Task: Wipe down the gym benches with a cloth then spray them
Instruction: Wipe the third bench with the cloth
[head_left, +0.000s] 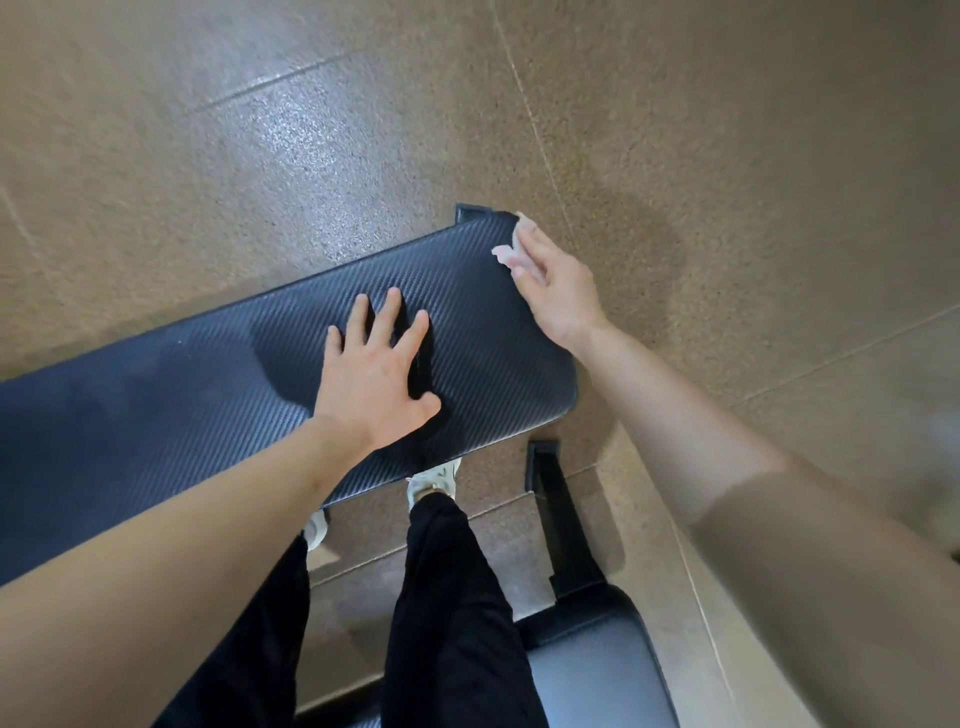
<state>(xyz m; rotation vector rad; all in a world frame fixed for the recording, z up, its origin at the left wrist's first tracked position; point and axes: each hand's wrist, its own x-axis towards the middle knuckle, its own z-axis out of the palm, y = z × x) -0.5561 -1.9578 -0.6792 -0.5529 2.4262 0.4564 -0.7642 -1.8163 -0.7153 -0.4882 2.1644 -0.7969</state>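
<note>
A black gym bench (182, 395) with a woven-texture pad runs from the left edge to the middle of the view. My left hand (376, 366) lies flat on the pad near its right end, fingers spread. My right hand (553, 283) presses a small white cloth (511, 244) onto the pad's far right corner. Only the edges of the cloth show past my fingers. No spray bottle is in view.
A second padded bench (592, 670) with a black metal frame (556, 519) stands at the lower right, just behind my legs (452, 597). Brown speckled rubber floor (727, 156) surrounds both benches.
</note>
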